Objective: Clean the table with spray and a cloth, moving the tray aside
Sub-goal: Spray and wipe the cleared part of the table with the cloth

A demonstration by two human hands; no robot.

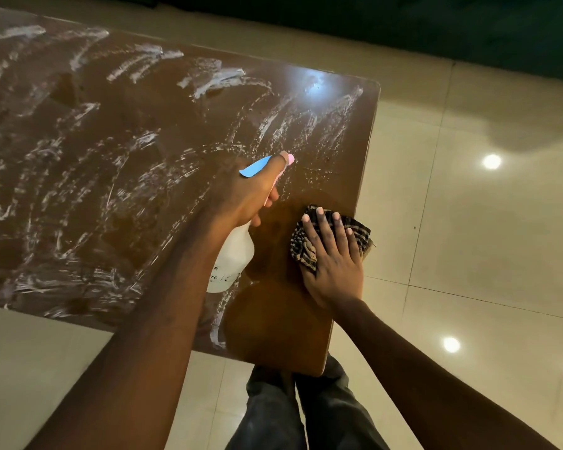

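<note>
A brown table [117, 131] fills the upper left, streaked all over with white foamy smears. My left hand [244, 193] grips a white spray bottle [233, 254] by its blue and pink trigger head, held above the table near its right end. My right hand [332, 254] lies flat, fingers spread, pressing a dark checked cloth [306, 248] onto the table beside its right edge. The patch around the cloth and toward the near corner looks free of smears. No tray is in view.
Glossy beige floor tiles [468, 238] surround the table on the right and below, with ceiling lights reflected in them. My legs in dark trousers [306, 410] stand at the table's near corner. A dark area runs along the top of the view.
</note>
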